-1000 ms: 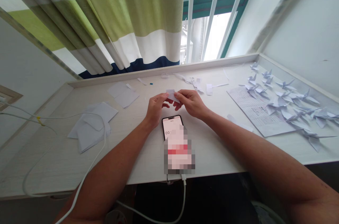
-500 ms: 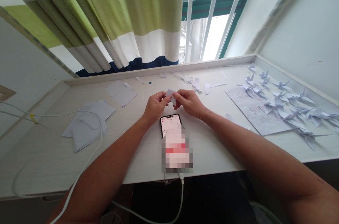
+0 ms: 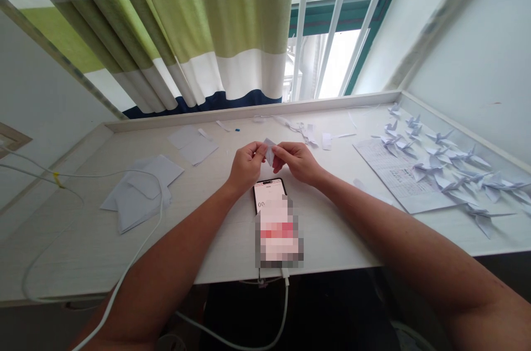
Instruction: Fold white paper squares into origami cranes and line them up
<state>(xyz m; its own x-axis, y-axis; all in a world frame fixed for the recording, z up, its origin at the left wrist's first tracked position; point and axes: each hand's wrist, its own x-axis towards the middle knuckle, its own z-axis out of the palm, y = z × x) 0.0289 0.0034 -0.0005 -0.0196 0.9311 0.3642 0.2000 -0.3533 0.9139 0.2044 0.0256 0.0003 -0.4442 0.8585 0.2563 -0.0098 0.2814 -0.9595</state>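
A small piece of folded white paper (image 3: 269, 153) is pinched between my two hands over the middle of the desk. My left hand (image 3: 248, 164) grips its left side with thumb and fingers. On its right side, my right hand (image 3: 299, 163) closes thumb and forefinger on the paper, the other fingers curled beneath. The paper has a pointed top and a crease down its middle. Just below my hands lies a phone (image 3: 269, 196), its screen lit and its lower part blurred out.
Several folded paper cranes (image 3: 452, 174) cover the desk's right side, some on a written sheet (image 3: 388, 176). Stacked white paper (image 3: 143, 196) and loose sheets (image 3: 194, 145) lie left. Paper scraps (image 3: 309, 135) sit behind my hands. A white cable (image 3: 160, 201) crosses the left arm.
The paper between my fingers has turned slightly and now shows a more upright, diamond-like shape. Both hands keep their pinch in nearly the same place; the view has shifted a little.
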